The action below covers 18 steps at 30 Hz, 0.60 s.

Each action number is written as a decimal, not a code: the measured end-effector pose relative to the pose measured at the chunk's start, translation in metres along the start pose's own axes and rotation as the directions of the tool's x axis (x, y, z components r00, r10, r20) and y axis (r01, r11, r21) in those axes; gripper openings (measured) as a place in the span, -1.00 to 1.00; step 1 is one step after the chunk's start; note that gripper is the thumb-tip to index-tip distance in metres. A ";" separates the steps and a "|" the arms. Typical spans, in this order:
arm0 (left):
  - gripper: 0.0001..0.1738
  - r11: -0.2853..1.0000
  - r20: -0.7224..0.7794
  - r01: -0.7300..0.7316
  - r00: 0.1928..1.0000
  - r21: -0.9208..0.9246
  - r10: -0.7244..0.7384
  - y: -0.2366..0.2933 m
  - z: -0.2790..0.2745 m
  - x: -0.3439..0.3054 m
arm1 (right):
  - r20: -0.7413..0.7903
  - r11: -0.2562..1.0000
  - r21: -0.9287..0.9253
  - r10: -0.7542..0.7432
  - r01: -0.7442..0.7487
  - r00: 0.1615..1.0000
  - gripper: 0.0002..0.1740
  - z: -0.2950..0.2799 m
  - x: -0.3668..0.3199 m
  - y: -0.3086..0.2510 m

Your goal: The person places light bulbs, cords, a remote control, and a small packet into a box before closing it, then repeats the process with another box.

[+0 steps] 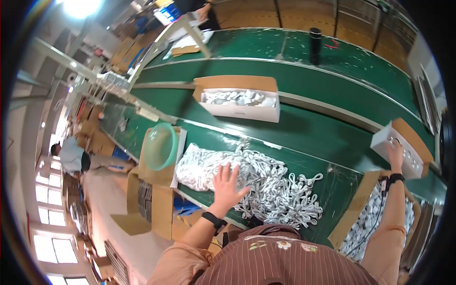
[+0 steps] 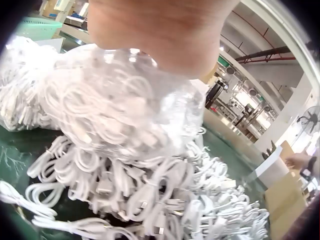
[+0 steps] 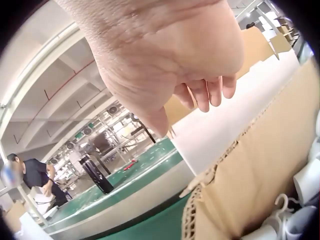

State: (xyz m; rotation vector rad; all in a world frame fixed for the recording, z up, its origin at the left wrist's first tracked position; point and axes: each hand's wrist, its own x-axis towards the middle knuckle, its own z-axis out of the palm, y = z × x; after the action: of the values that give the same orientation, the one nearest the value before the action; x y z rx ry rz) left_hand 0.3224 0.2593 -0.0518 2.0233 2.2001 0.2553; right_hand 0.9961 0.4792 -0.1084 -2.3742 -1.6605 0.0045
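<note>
fingers (image 1: 224,173) of the left hand (image 1: 227,191) are spread wide on the clear bag (image 1: 195,167) of white cables. loose cables (image 1: 273,190) lie beside it on the green counter (image 1: 335,192). the right hand's fingers hang relaxed, thumb apart, at the right box (image 1: 381,143); whether they touch its contents is unclear. the middle box (image 1: 247,112) sits beyond the bag.
</note>
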 end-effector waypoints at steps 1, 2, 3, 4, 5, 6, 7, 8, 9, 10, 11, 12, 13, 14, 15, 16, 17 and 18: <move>-0.08 0.998 0.004 0.039 0.999 0.051 -0.039 0.012 -0.003 0.000 | -0.011 1.000 -0.013 0.011 -0.011 1.000 -0.57 0.001 0.003 -0.002; -0.07 0.992 0.002 0.076 0.997 0.103 -0.076 0.018 -0.003 0.000 | -0.006 1.000 -0.001 -0.013 0.013 1.000 -0.57 0.007 0.002 -0.006; -0.07 0.989 -0.003 0.098 0.995 0.107 -0.099 0.017 0.000 0.003 | -0.009 0.998 -0.056 -0.013 0.013 1.000 -0.60 0.007 -0.001 -0.015; -0.11 0.992 -0.077 0.094 0.993 0.083 -0.088 0.014 0.005 0.007 | -0.017 0.994 -0.113 -0.009 0.007 1.000 -0.63 0.004 -0.003 -0.023; -0.14 0.995 -0.151 0.084 0.986 0.058 -0.075 0.009 0.009 0.012 | -0.017 0.994 -0.110 -0.021 0.019 1.000 -0.63 -0.001 -0.004 -0.029; -0.14 0.994 -0.155 0.095 0.984 0.056 -0.085 0.002 0.012 0.017 | 0.053 0.997 -0.072 0.030 -0.026 0.998 -0.65 -0.011 -0.007 -0.039; -0.15 0.997 -0.181 0.077 0.981 0.014 -0.073 -0.006 0.013 0.022 | 0.124 0.996 -0.041 0.081 -0.077 0.989 -0.67 -0.016 -0.010 -0.045; -0.16 0.998 -0.206 0.053 0.977 -0.029 -0.058 -0.013 0.013 0.028 | 0.122 0.996 -0.045 0.078 -0.073 0.989 -0.67 -0.015 -0.014 -0.048; -0.25 0.996 -0.262 0.027 0.964 -0.082 -0.048 -0.015 0.002 0.035 | 0.120 0.999 -0.007 0.039 -0.038 0.992 -0.68 -0.013 -0.017 -0.049; -0.25 0.995 -0.260 0.024 0.965 -0.092 -0.047 -0.024 0.001 0.043 | 0.118 1.000 0.024 0.004 -0.007 0.993 -0.68 -0.019 -0.023 -0.057; -0.29 0.991 -0.286 0.037 0.956 -0.125 -0.072 -0.034 0.001 0.050 | 0.081 0.999 0.032 -0.008 0.005 0.997 -0.70 -0.021 -0.033 -0.067; -0.32 0.986 -0.309 0.049 0.946 -0.158 -0.096 -0.045 -0.001 0.057 | 0.082 1.000 0.018 0.001 -0.002 0.997 -0.70 -0.021 -0.042 -0.077; -0.35 0.976 -0.326 0.066 0.936 -0.210 -0.133 -0.052 -0.008 0.065 | 0.065 0.998 0.006 -0.070 0.070 0.995 -0.71 -0.018 -0.049 -0.086; -0.38 0.962 -0.341 0.081 0.925 -0.260 -0.170 -0.062 -0.015 0.074 | 0.049 0.990 -0.005 -0.141 0.141 0.989 -0.72 -0.016 -0.056 -0.096; -0.39 0.911 -0.316 0.117 0.914 -0.394 -0.255 -0.074 -0.019 0.083 | 0.051 0.991 -0.017 -0.131 0.132 0.990 -0.72 -0.017 -0.063 -0.108; -0.40 0.840 -0.277 0.153 0.900 -0.520 -0.336 -0.088 -0.023 0.089 | 0.079 0.980 0.043 -0.197 0.194 0.977 -0.73 -0.019 -0.070 -0.123; -0.40 0.791 -0.255 0.179 0.885 -0.585 -0.390 -0.105 -0.030 0.095 | 0.106 0.962 0.104 -0.263 0.252 0.959 -0.74 -0.022 -0.079 -0.137; -0.41 0.734 -0.229 0.204 0.867 -0.647 -0.442 -0.120 -0.037 0.100 | 0.111 0.965 0.091 -0.254 0.245 0.961 -0.74 -0.025 -0.089 -0.154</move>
State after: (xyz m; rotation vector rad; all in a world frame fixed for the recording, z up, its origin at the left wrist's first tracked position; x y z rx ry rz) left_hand 0.1896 0.3486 -0.0407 1.2755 2.2112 1.2131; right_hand 0.8261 0.4420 -0.0655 -2.1319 -1.9689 0.1680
